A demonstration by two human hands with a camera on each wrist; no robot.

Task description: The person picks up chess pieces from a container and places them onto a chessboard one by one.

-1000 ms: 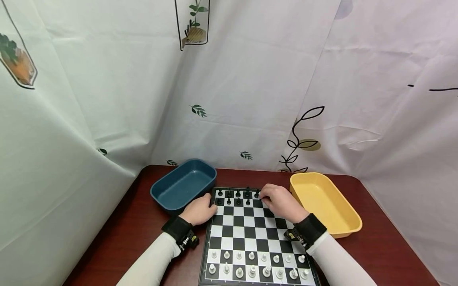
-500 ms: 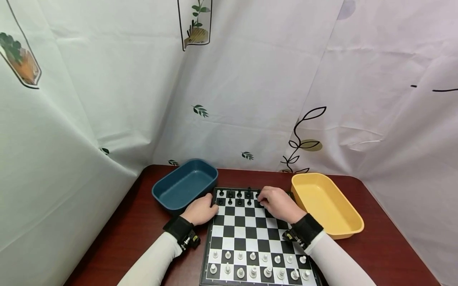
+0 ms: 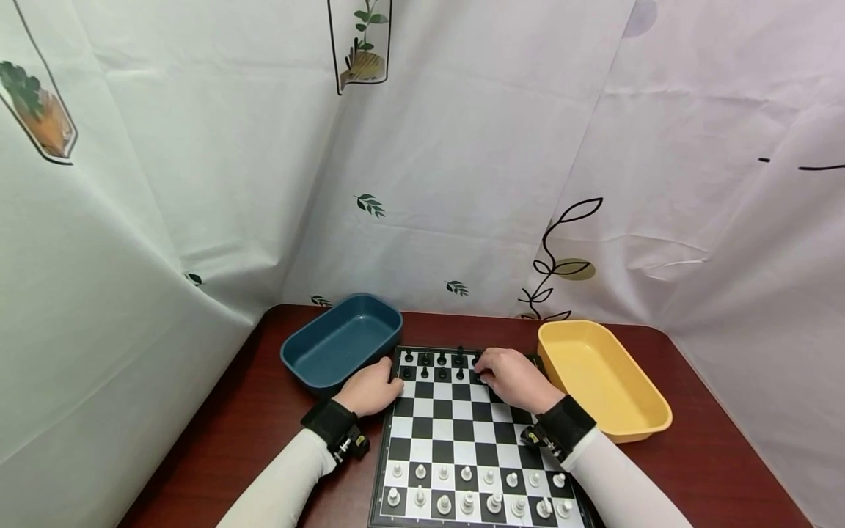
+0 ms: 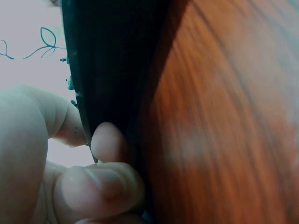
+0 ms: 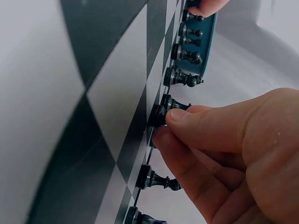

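Right hand point(image 3: 511, 378) pinched a black pawn point(image 5: 164, 112) on the chessboard's point(image 3: 462, 433) far rows, left hand point(image 3: 371, 387) gripping the board's left edge to brace it; judged best lifted straight up, since neighbouring black pieces point(image 3: 432, 365) stood just beside it.

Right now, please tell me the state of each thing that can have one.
left hand: grips the chessboard's left edge
right hand: pinches a black piece standing on the board
chessboard: lies open and flat
blue tray: empty
yellow tray: empty
white pieces: upright in two rows
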